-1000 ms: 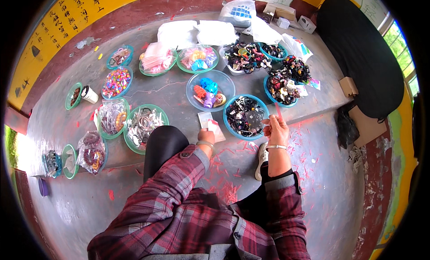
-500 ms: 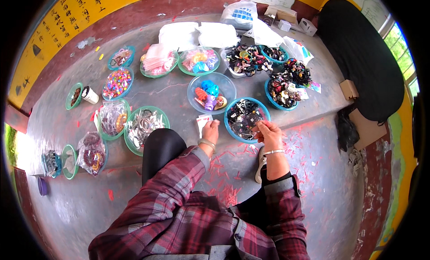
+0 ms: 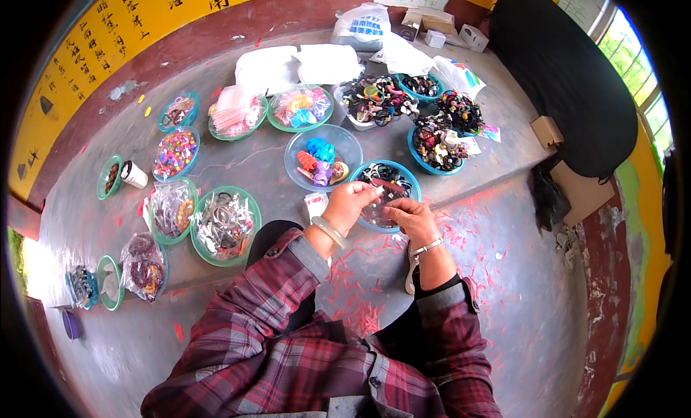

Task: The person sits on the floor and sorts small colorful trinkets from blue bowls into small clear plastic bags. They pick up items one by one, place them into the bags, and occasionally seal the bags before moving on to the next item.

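Observation:
In front of me, over the blue basin [image 3: 416, 195] of black hair ties, my two hands are close together. My left hand [image 3: 347, 206] is closed, thumb and fingers pinching a small see-through plastic bag [image 3: 376, 215] with a dark reddish strip along its upper edge. My right hand [image 3: 413, 219] pinches the same bag from the other side; what lies inside it is hard to make out. A clear bowl [image 3: 294, 166] with blue, orange and purple hair pieces stands just beyond my left hand. Beside my left wrist lies a small white-and-red packet [image 3: 314, 204].
Green basins [image 3: 257, 231] of wrapped accessories stand to the left, with a bowl of colourful beads [image 3: 175, 153] behind. Blue basins of hair ties [image 3: 440, 146] sit at the far right. White bag stacks [image 3: 266, 69] lie behind. Red strips [image 3: 360, 313] litter the floor below the ledge edge.
My left hand has come right and forward to meet my right hand and now pinches the bag. My right hand has shifted slightly left. The view has turned a little.

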{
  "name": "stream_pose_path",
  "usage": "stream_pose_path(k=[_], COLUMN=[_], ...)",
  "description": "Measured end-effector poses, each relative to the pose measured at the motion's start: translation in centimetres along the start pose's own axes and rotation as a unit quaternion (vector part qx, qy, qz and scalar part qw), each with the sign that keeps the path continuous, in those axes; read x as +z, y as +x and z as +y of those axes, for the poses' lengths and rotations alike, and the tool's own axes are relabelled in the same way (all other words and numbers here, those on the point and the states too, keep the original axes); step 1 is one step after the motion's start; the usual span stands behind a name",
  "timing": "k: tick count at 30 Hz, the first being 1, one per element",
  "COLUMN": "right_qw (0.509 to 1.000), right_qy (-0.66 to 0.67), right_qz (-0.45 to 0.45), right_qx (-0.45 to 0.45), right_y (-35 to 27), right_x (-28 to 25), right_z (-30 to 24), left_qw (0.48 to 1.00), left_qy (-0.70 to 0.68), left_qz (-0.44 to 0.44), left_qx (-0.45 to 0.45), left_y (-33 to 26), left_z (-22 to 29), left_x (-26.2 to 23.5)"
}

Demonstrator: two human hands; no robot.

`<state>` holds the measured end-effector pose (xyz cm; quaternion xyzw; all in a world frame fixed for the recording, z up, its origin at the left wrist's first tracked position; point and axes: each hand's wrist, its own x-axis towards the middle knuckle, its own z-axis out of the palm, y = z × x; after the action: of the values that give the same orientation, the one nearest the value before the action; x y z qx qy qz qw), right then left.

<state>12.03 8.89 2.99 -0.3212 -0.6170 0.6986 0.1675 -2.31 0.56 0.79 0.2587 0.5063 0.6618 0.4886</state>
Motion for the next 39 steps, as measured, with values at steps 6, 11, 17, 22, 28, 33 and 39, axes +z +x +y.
stream_pose_path(k=[6,11,17,22,28,33,39], right_qw=[0.998,0.997,0.996,0.996,0.995,0.995,0.996], right_qy=[0.046,0.070,0.081,0.082,0.084,0.084,0.080], right_qz=[0.013,0.030,0.040,0.046,0.047,0.053,0.050], right_qx=[0.035,0.011,0.001,0.006,0.000,-0.001,0.004], right_y=[0.1,0.9,0.9,0.9,1.0,1.0,0.8], right_x=[-0.5,-1.4,-0.9,-0.8,-0.7,-0.7,-0.6], right_z=[0.5,1.8,1.1,1.3,1.4,1.4,1.1], left_qw=[0.992,0.993,0.996,0.997,0.995,0.993,0.992], left_qy=[-0.117,-0.114,-0.082,-0.075,-0.092,-0.104,-0.114], left_qz=[0.039,0.004,-0.029,-0.020,-0.026,-0.023,-0.025], left_qx=[-0.006,-0.020,-0.030,-0.018,-0.031,-0.050,-0.055], left_y=[0.6,0.2,0.1,0.0,0.0,-0.2,-0.2], left_z=[-0.5,0.1,-0.5,-0.6,-0.5,-0.5,-0.7], left_x=[0.8,0.9,0.4,0.6,0.5,0.8,0.8])
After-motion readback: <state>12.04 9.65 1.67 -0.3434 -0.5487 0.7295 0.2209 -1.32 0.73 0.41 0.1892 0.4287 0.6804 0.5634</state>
